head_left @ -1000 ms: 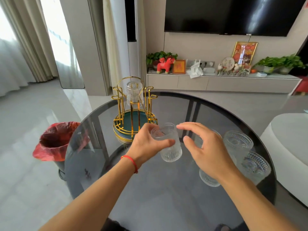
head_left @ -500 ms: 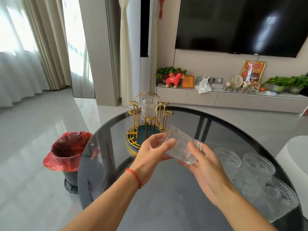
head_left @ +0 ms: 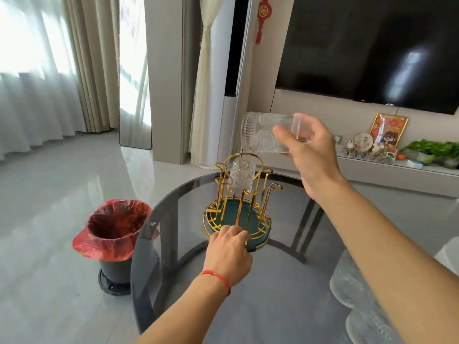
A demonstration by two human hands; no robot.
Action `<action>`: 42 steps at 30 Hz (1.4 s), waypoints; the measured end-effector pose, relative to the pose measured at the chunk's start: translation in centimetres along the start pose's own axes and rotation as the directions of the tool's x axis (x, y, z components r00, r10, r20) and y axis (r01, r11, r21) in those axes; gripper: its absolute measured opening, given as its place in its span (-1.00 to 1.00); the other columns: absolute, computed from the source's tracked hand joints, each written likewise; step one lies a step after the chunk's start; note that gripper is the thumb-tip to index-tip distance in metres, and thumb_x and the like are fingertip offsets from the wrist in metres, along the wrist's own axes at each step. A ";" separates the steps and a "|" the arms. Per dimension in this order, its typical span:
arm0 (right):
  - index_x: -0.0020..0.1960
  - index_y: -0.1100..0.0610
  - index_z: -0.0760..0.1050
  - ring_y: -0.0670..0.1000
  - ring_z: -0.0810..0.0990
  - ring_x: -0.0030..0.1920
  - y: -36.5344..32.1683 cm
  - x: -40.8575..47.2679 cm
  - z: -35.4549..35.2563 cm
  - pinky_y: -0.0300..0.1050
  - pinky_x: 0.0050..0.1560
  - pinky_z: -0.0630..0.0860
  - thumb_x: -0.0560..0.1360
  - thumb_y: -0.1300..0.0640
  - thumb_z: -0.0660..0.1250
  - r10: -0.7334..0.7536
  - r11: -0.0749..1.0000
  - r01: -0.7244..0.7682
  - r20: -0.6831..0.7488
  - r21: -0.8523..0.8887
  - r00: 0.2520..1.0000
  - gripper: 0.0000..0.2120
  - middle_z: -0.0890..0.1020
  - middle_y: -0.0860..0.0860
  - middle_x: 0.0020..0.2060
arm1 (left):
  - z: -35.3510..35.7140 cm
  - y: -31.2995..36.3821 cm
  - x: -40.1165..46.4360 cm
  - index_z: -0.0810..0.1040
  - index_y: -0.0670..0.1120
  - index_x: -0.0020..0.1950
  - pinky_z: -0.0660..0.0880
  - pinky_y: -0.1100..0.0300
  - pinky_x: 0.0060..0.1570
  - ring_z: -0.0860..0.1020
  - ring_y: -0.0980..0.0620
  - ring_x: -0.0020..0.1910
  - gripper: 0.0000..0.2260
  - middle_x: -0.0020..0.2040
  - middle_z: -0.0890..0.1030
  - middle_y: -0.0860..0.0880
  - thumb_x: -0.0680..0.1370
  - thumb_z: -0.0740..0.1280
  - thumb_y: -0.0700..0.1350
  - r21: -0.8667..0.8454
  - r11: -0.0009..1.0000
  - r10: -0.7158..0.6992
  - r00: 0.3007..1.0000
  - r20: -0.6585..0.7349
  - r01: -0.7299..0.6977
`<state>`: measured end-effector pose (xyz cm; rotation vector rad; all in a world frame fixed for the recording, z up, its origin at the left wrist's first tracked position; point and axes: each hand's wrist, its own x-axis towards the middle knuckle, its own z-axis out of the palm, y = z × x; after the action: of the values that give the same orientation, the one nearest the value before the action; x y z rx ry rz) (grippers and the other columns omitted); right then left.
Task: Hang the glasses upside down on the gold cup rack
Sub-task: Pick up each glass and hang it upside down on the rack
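Since a second ago the glass (head_left: pixel 267 134) has risen from the counter (head_left: pixel 285 294) — right hand (head_left: pixel 313 155) grips it sideways above the gold rack (head_left: pixel 237 207), left hand (head_left: pixel 229 252) released, steadying its base.

1. Bright daylight floods through the curtains (head_left: pixel 37 70) at left, blown out white.
2. Glare streaks the television (head_left: pixel 372 50).
3. Wide-angle bending at edges; glasses (head_left: pixel 360 306) lower right blurred.

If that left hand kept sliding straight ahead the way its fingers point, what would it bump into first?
Most likely the gold cup rack: the left hand already has its fingertips at the rim of the rack's base, though actual contact is unclear.
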<state>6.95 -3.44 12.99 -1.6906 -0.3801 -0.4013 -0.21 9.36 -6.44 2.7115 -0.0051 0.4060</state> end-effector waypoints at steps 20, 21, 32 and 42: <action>0.58 0.16 0.38 0.20 0.43 0.52 3.7 9.0 12.2 0.15 0.49 0.39 0.49 0.05 0.53 0.142 0.796 0.136 0.400 -0.590 0.905 -0.28 0.47 0.17 0.52 | -0.1 0.2 0.1 0.37 -0.13 0.48 0.33 -0.08 0.41 0.40 -0.15 0.39 -0.54 0.50 0.40 -0.09 0.57 0.24 -0.13 0.115 0.993 0.003 0.995 0.097 -0.014; 0.57 0.16 0.38 0.20 0.44 0.51 3.9 8.9 12.2 0.15 0.48 0.40 0.49 0.03 0.52 0.146 0.782 0.149 0.411 -0.605 0.900 -0.29 0.48 0.17 0.52 | -0.2 0.2 0.1 0.36 -0.13 0.48 0.34 -0.08 0.40 0.40 -0.15 0.39 -0.54 0.50 0.40 -0.09 0.57 0.25 -0.12 0.111 0.994 -0.001 0.995 0.101 -0.011; 0.51 -0.07 0.46 0.19 0.51 0.43 5.6 7.8 12.9 0.19 0.39 0.42 0.47 -0.12 0.48 0.222 0.518 0.358 0.526 -0.777 0.821 -0.37 0.57 0.06 0.44 | 0.0 0.5 0.2 0.31 -0.12 0.54 0.45 -0.02 0.21 0.39 -0.12 0.38 -0.49 0.53 0.35 -0.06 0.58 0.25 -0.12 0.095 0.995 -0.030 0.992 0.119 0.019; 0.53 -0.18 0.39 0.24 0.51 0.41 6.0 7.8 12.8 0.21 0.35 0.44 0.47 -0.21 0.39 0.242 0.306 0.566 0.637 -0.766 0.731 -0.36 0.57 0.08 0.44 | 0.1 0.3 0.2 0.28 -0.12 0.57 0.44 -0.03 0.28 0.36 -0.12 0.44 -0.47 0.58 0.31 -0.05 0.59 0.24 -0.13 0.103 0.995 -0.029 0.991 0.133 0.015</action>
<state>17.29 8.49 9.52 -3.0587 -1.0403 -0.1159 -0.01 9.03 -6.36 2.8316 0.0086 0.2212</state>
